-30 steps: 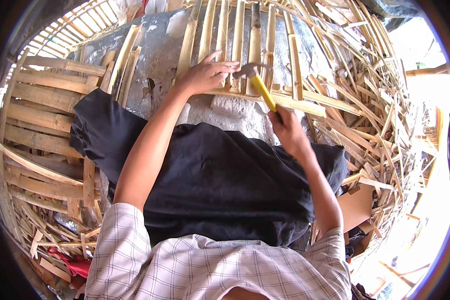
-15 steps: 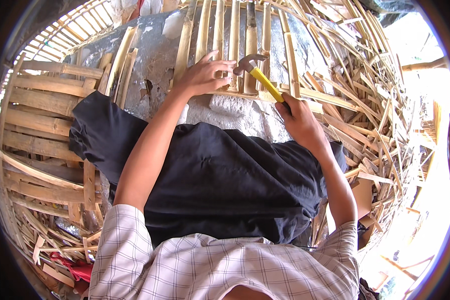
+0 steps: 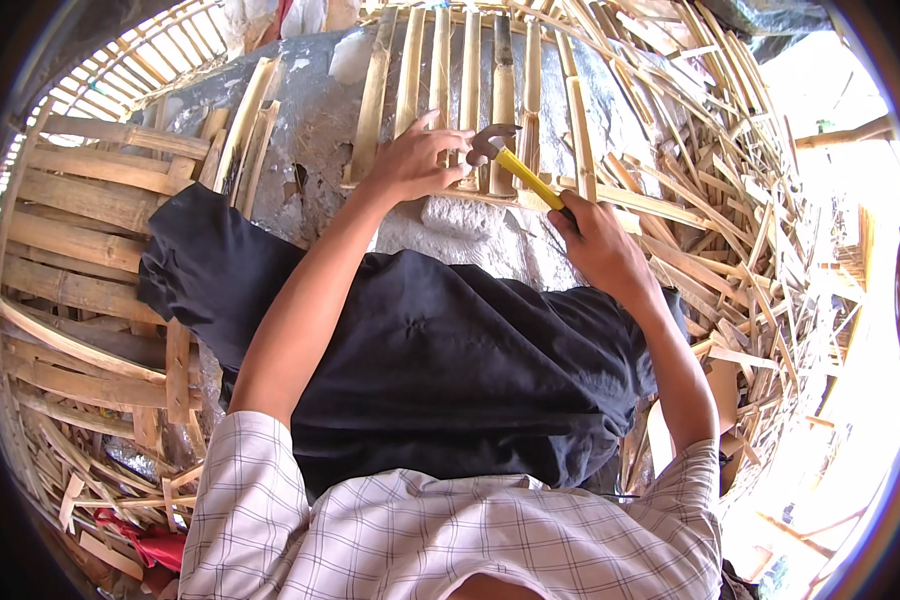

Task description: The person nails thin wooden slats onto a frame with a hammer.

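Hammer [image 3: 518,170] aslant, head [image 3: 484,147] up-left, right hand [image 3: 600,240] around handle [image 3: 538,186], grip of left hand [image 3: 415,165] unclear

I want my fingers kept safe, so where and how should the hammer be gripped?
Likely low on the hammer, by its yellow handle, coming from the lower right, where the right hand holds it. The slim handle slants that way, while the metal head lies at its upper-left end, close to the left hand.

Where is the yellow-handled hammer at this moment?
In the head view, the hammer is above and right of centre, gripped in the right hand, its metal end close beside the left hand, with bamboo slats behind it.
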Motion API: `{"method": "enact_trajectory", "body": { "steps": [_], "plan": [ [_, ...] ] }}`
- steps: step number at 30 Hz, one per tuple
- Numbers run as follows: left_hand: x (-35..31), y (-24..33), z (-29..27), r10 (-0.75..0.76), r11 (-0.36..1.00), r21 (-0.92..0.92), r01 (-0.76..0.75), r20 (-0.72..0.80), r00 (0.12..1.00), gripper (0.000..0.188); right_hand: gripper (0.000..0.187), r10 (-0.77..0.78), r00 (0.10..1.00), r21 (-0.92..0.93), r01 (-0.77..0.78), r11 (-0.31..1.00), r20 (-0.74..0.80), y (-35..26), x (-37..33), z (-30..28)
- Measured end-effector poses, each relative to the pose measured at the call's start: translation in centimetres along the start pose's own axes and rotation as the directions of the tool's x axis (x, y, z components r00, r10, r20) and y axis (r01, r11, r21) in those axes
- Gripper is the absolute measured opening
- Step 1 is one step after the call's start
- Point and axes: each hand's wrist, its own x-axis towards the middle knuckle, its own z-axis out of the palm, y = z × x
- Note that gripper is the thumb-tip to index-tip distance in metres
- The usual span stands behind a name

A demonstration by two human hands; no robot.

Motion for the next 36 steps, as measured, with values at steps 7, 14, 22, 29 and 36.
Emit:
{"method": "enact_trajectory", "body": {
  "steps": [7, 14, 22, 29, 36],
  "plan": [
    [0.6, -0.9, 0.5, -0.001, 0.999, 0.039, -0.001, 0.043, 0.999, 0.04, 0.021, 0.045, 0.997, 0.16, -0.034, 0.987, -0.066, -0.1, 0.3, 1.2],
    [1.3, -2.8, 1.2, 0.117, 0.992, 0.051, -0.117, 0.001, 0.993, 0.043, 0.023, 0.048, 0.997, 0.279, -0.03, 0.96, -0.058, 1.0, 0.6, 1.8],
    [0.9, -0.9, 0.2, 0.06, 0.998, 0.005, -0.06, 0.054, 0.997, 0.041, 0.022, 0.105, 0.991, 0.397, -0.065, 0.916, -0.078, 2.9, -1.3, 5.1],
    [1.2, -2.7, 1.0, 0.123, 0.992, 0.003, -0.123, 0.039, 0.992, 0.04, 0.025, 0.196, 0.98, 0.411, -0.196, 0.89, 0.043, 2.4, -1.9, 6.0],
    [2.0, -3.7, 1.3, 0.355, 0.91, 0.226, -0.347, 0.007, 0.935, 0.037, 0.028, 0.285, 0.959, 0.552, -0.237, 0.8, 0.0, 1.7, -2.3, 6.1]
  ]
}}
